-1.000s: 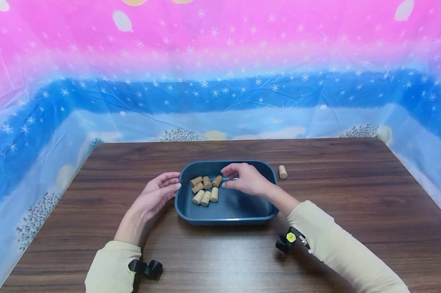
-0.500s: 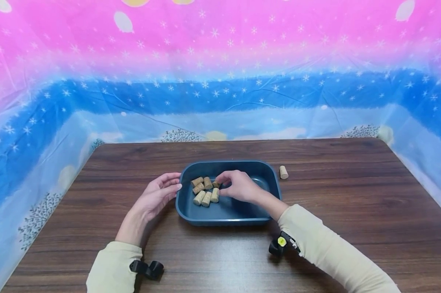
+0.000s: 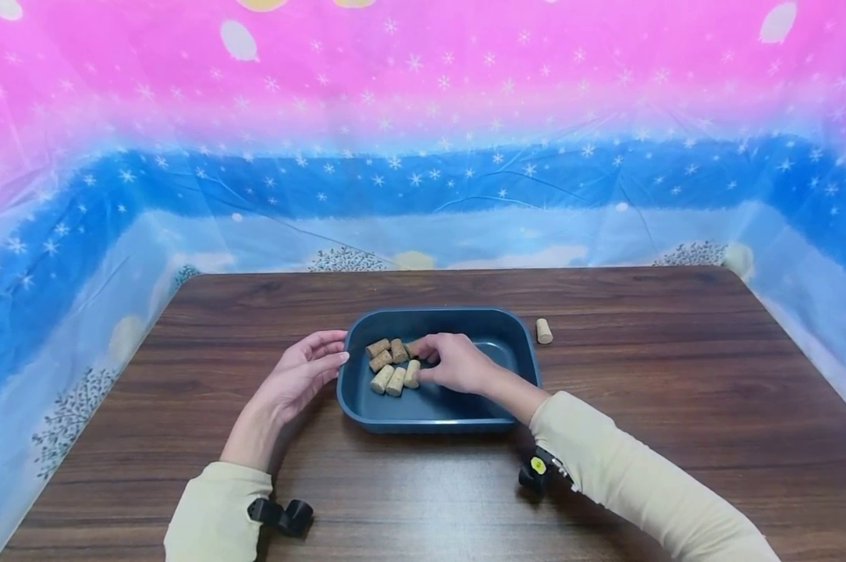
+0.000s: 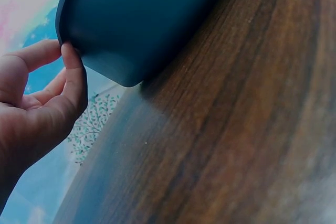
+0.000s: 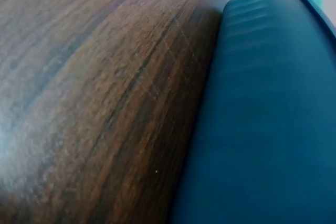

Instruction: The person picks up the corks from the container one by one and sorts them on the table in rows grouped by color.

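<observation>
Inside the dark blue tray [image 3: 458, 422] lie several corks, the darker ones such as this dark cork [image 3: 378, 349] toward the back and lighter ones in front. My right hand [image 3: 458, 364] reaches in, its fingertips at the rightmost dark cork [image 3: 413, 348], which they partly cover. Its thumb is right at the rightmost light cork [image 3: 412, 374], and a gap shows between thumb and fingers. At the tray's left end, my left hand [image 3: 302, 376] touches the rim with fingertips and thumb. The left wrist view shows this hand [image 4: 47, 90] at the rim corner.
One light cork [image 3: 544, 331] stands on the brown wooden table [image 3: 648, 351], just right of the tray. A patterned pink and blue cloth [image 3: 423, 179] hangs around the back and sides of the table. Each wrist carries a black camera mount [image 3: 281, 517].
My right hand has moved left and down to the corks, and the rightmost dark cork has shifted slightly left against its neighbour. My left hand stays at the rim.
</observation>
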Available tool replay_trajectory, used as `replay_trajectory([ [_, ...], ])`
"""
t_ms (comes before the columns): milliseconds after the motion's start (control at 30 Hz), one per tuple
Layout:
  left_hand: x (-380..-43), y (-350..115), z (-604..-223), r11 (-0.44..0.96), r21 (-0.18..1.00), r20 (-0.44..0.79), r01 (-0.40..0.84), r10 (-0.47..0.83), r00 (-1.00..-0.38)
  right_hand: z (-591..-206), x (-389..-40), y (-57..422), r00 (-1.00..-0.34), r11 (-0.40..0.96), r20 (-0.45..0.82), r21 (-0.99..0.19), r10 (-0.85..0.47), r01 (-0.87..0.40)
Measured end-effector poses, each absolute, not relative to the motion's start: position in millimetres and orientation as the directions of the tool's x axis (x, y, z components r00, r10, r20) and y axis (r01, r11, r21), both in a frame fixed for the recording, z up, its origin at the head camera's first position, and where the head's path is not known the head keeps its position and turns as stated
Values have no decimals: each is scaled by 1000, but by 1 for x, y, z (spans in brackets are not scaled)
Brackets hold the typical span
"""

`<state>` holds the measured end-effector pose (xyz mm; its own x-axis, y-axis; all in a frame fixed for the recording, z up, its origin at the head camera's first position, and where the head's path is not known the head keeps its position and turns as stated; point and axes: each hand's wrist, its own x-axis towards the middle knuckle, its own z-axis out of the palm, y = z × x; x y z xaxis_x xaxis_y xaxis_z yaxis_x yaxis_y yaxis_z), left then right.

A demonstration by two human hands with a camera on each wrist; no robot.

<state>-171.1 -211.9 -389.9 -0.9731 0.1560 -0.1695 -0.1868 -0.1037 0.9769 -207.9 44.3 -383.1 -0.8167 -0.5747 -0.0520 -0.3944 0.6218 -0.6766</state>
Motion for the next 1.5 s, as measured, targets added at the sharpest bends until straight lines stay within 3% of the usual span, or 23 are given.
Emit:
replay_trajectory([
  [700, -172, -211, -390, -113, 971, -191, -209, 151, -970, -387, -210, 43, -770, 612, -72, -655, -635, -443],
  [1000, -172, -211, -391, -125, 970, -189, -209, 152, -970, -385, -208, 44, -797, 611, -68, -682, -600, -402],
  [1500, -173, -211, -390, -132, 966, -203, -223, 150, -968, -385, -207, 43, -766, 610, -108, -679, -634, -409],
])
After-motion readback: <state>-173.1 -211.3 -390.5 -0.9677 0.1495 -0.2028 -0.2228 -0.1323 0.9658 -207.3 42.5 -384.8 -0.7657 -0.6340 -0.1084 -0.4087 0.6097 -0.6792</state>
